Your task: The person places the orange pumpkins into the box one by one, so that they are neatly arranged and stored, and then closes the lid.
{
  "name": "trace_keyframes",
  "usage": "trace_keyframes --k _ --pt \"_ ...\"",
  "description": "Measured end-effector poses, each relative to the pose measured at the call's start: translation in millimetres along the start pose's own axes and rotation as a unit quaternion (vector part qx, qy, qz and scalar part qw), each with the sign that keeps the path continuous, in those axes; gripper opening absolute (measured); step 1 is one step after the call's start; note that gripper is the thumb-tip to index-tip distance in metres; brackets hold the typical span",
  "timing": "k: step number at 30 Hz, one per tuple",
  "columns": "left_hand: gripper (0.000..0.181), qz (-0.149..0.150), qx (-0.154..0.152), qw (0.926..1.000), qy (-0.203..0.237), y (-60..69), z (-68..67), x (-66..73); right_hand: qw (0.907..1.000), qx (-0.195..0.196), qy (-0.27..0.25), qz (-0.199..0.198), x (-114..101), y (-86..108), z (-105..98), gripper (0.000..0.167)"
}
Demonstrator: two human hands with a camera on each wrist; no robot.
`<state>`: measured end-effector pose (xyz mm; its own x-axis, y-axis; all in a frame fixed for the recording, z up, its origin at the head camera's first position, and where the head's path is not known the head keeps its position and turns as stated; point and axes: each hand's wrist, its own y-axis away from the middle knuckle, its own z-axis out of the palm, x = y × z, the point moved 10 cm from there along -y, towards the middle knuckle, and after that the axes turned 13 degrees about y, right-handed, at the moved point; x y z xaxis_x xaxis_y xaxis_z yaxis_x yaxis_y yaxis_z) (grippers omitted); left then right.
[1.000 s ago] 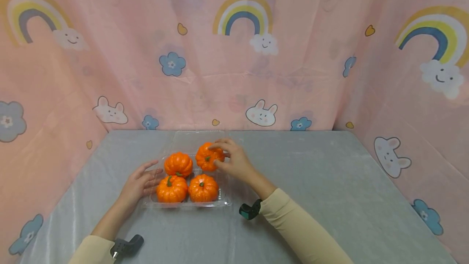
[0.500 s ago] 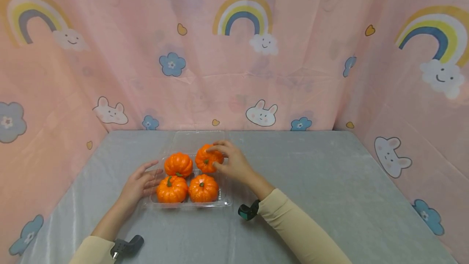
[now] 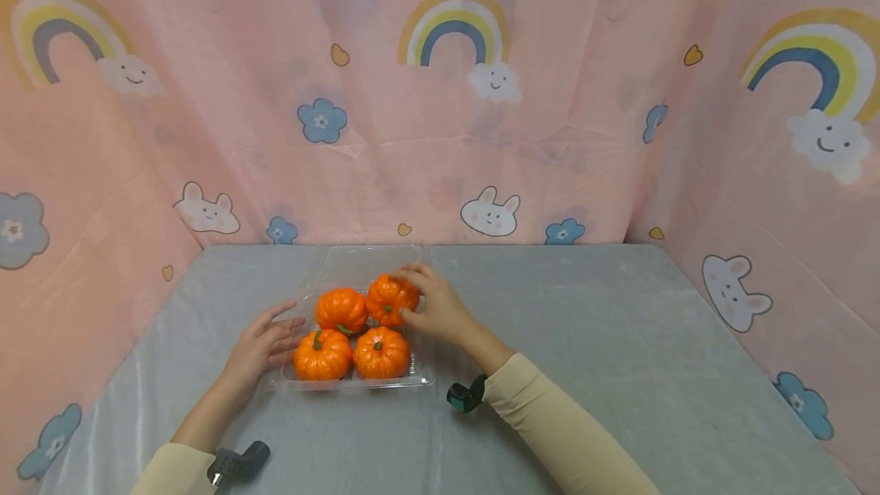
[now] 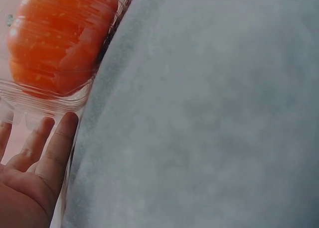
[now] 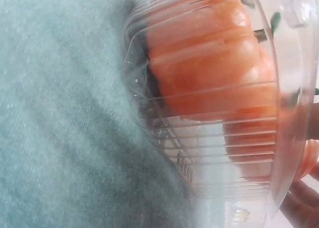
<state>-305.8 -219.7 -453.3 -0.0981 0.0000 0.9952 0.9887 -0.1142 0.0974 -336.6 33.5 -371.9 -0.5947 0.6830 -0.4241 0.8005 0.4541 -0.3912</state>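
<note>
Several small orange toy pumpkins sit in a clear plastic clamshell box (image 3: 344, 384). My right hand (image 3: 440, 308) grips the back right pumpkin (image 3: 390, 298), fingers over its top and thumb at its near right side. To its left is the back left pumpkin (image 3: 341, 309), tilted with its stem toward me. In front are the front left pumpkin (image 3: 323, 357) and front right pumpkin (image 3: 381, 355). My left hand (image 3: 257, 342) lies against the box's left side with extended fingers; in the left wrist view, its fingertips (image 4: 69, 121) reach the ribbed plastic wall.
The box's clear lid (image 3: 374, 254) stands open at the back, near the curtain. A grey cloth (image 3: 584, 342) covers the table. Pink patterned curtain (image 3: 440, 136) encloses the back and both sides. Each wrist bears a dark strap-on camera (image 3: 467, 394).
The right hand has lowered the back right pumpkin slightly toward the front. The back left pumpkin has shifted right, up against it. The left hand has stayed in place.
</note>
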Motion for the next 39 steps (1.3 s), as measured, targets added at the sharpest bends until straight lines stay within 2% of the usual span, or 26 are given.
trace_keyframes --k 16,30,39 --pt "0.049 -0.003 -0.002 1.0000 0.001 1.6 0.3 0.4 0.9995 -0.025 0.014 0.011 3.2 1.0 3.3 0.053" --pt "0.050 -0.005 0.001 1.0000 0.002 0.2 1.0 0.5 0.9961 -0.024 0.078 -0.035 -5.2 0.7 5.5 0.057" --pt "0.050 -0.011 0.000 0.9999 -0.006 1.7 0.9 2.4 0.9861 -0.036 0.145 -0.072 -14.8 0.5 8.8 0.061"
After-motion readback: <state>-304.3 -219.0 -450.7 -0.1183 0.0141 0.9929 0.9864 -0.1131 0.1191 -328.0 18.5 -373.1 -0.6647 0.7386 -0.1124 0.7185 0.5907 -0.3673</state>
